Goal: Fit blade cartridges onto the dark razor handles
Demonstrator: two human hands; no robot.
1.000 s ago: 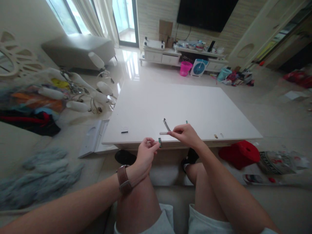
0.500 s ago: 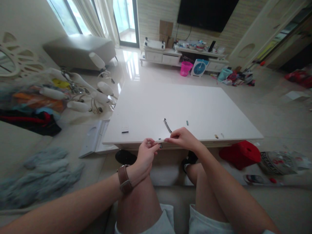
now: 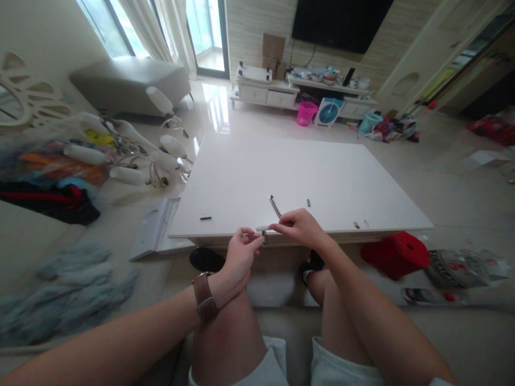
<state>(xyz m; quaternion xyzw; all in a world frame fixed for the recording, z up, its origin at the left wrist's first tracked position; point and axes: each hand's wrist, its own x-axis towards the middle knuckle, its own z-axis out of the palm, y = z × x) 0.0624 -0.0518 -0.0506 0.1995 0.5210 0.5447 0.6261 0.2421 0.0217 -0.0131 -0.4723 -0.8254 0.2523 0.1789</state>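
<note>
My left hand (image 3: 242,248), with a brown strap on its wrist, is closed in a pinch on a small dark rectangular piece (image 3: 264,237) just off the table's front edge. Thumb and fingers of my right hand (image 3: 296,224) pinch a thin white strip (image 3: 263,228) with a rounded end. That strip lies just above the dark piece; whether they touch I cannot tell. Beyond my right hand, a slim silver and black tool (image 3: 275,206) rests on the white table (image 3: 289,166), its near end hidden by the hand. A small greenish piece (image 3: 308,202) lies to its right.
A small black bar (image 3: 206,218) lies at the table's left front; a small brown piece (image 3: 356,225) and a clear bit (image 3: 366,223) lie at the right front. Below the right edge stands a red bin (image 3: 396,256). An open white box (image 3: 155,228) is left of the table.
My right hand has shifted slightly up and left, raising the white strip a little off the dark piece. My left hand has stayed nearly still.
</note>
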